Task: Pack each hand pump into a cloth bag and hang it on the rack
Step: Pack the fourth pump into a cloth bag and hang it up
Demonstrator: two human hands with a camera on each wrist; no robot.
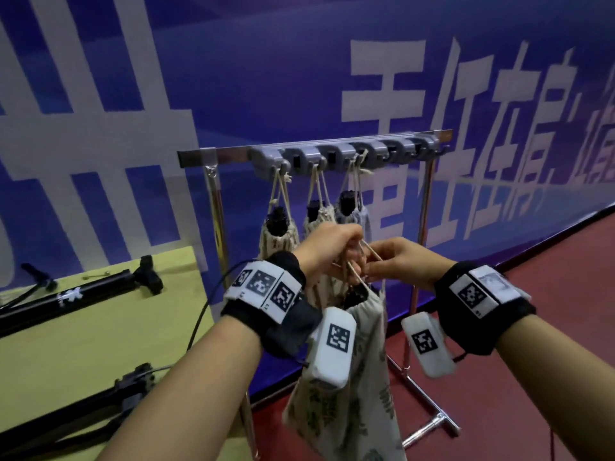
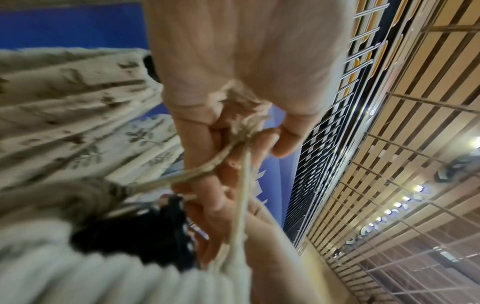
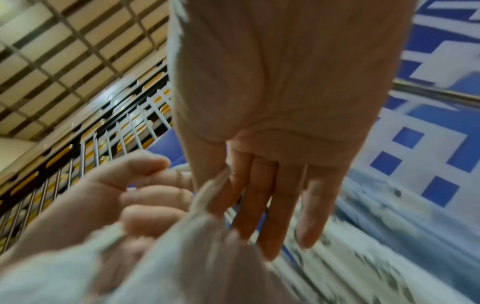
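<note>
The printed cloth bag (image 1: 362, 371) hangs upright in front of the rack (image 1: 332, 151), below its row of grey hooks, long axis vertical and mouth upward. A black hand pump's top (image 1: 357, 296) shows in the gathered mouth; the rest of it is hidden inside the cloth. Its cream drawstring (image 1: 357, 277) runs up from the mouth into both hands. The left hand (image 1: 327, 249) has its fingers curled round the knotted cord, as the left wrist view shows. The right hand (image 1: 397, 261) pinches a strand at the thumb, the other fingers lying fairly straight and close together. Behind the hands, three more cloth bags (image 1: 278, 234) hang by their cords from the rack's hooks, each with a dark pump top showing at its mouth. Left of the rack, two black pumps (image 1: 76, 296) lie on a yellow table (image 1: 83, 347), long axes roughly level.
</note>
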